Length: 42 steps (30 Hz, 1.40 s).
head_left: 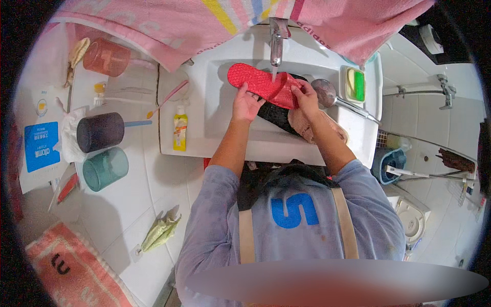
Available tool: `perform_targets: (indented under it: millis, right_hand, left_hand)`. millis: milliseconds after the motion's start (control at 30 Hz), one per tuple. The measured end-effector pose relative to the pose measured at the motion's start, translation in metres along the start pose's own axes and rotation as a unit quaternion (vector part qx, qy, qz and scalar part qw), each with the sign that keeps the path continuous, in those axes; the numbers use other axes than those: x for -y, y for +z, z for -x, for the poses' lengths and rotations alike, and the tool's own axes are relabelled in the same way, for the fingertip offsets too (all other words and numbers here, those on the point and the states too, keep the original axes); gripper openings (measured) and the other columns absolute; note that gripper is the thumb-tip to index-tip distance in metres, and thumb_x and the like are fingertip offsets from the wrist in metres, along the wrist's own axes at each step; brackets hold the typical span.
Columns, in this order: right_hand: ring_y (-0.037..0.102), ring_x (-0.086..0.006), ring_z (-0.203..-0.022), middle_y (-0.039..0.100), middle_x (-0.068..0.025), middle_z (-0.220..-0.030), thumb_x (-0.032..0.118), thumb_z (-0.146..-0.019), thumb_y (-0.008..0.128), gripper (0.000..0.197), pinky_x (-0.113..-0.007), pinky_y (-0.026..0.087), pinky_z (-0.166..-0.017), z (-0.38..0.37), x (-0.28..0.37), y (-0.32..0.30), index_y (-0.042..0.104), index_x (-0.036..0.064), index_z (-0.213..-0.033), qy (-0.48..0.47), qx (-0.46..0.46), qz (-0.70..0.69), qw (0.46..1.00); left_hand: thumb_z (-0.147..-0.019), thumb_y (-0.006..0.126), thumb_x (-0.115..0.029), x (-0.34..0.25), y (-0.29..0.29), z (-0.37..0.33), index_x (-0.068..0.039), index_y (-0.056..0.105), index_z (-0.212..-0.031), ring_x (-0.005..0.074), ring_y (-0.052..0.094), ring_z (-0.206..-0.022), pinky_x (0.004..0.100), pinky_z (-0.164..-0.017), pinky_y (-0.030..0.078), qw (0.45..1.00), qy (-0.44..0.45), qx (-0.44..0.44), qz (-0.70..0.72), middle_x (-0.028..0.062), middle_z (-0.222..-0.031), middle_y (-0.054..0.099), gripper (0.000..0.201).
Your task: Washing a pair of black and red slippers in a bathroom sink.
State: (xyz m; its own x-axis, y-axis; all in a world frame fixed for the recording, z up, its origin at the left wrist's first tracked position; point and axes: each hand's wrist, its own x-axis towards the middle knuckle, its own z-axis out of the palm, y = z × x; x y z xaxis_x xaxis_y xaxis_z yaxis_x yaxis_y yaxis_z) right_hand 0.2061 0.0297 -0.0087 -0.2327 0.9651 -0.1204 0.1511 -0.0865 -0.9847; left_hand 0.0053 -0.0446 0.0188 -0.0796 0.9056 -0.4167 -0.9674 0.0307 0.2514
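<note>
A red slipper (254, 82) is held up over the white sink (217, 138), under the chrome tap (276, 43), from which water runs onto it. My left hand (247, 104) grips its lower edge near the sole's middle. My right hand (307, 99) is closed round the other end, by the strap. Beneath, a black slipper (276, 115) and a beige-pink slipper (302, 125) lie in the basin, partly hidden by the red one and my right forearm. To the right of my right hand rests a round-headed metal thing with a long handle (325, 92).
A soap dish with a green-and-white sponge (359, 85) sits on the sink's right rim. At its left edge stands a small yellow bottle (179, 129). Several cups, including a dark cup (101, 132), are farther left. Pink towels (153, 28) hang above; a blue bucket (389, 165) is right.
</note>
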Motion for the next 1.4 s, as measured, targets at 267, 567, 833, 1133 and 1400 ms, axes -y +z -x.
perform_targets:
  millis: [267,567,833,1133,1400]
  right_hand:
    - [0.057,-0.0106,-0.086,0.063,-0.0029,-0.094,0.007,-0.086,0.063,0.022,-0.024,0.048,-0.078,-0.014,0.023,0.047,0.060,0.0020,-0.107,0.074,0.042,-0.218,0.972]
    - [0.057,-0.0158,-0.090,0.062,-0.0064,-0.098,0.010,-0.083,0.067,0.023,-0.028,0.046,-0.082,-0.013,0.038,0.009,0.061,0.0019,-0.104,-0.048,0.003,-0.044,0.998]
    - [0.055,-0.0283,-0.098,0.059,-0.0135,-0.099,0.009,-0.079,0.066,0.024,-0.036,0.042,-0.091,0.024,0.049,-0.058,0.059,0.0014,-0.101,-0.151,-0.087,0.132,0.976]
    - [0.047,-0.0354,-0.109,0.049,-0.0201,-0.114,0.008,-0.081,0.063,0.027,-0.040,0.037,-0.097,0.065,0.049,-0.057,0.053,0.0040,-0.106,-0.198,-0.097,0.245,0.944]
    - [0.049,-0.0331,-0.105,0.052,-0.0169,-0.111,0.012,-0.083,0.062,0.027,-0.039,0.039,-0.094,0.074,0.032,-0.060,0.053,0.0034,-0.106,-0.132,-0.112,0.220,0.960]
  left_hand:
    - [-0.087,0.053,-0.005,-0.016,-0.015,0.005,-0.014,0.047,-0.122,0.0291,0.050,-0.116,0.0528,-0.099,0.038,0.986,0.110,-0.026,-0.119,0.0088,-0.123,0.053,0.037]
    - [-0.090,0.053,-0.011,-0.005,0.002,-0.009,-0.014,0.047,-0.122,0.0282,0.053,-0.111,0.0514,-0.098,0.040,0.978,0.134,-0.054,-0.148,0.0084,-0.121,0.054,0.032]
    - [-0.091,0.052,-0.014,0.019,0.012,-0.027,-0.009,0.047,-0.118,0.0285,0.054,-0.107,0.0496,-0.094,0.042,0.990,0.068,-0.036,-0.122,0.0097,-0.114,0.056,0.029]
    - [-0.085,0.053,-0.017,0.039,0.023,-0.048,-0.006,0.052,-0.108,0.0310,0.056,-0.102,0.0518,-0.092,0.042,0.993,0.045,-0.102,-0.030,0.0113,-0.105,0.058,0.026]
    - [-0.084,0.048,-0.015,0.042,0.012,-0.037,-0.004,0.054,-0.106,0.0315,0.057,-0.100,0.0509,-0.090,0.044,0.997,0.015,-0.080,-0.005,0.0131,-0.105,0.059,0.026]
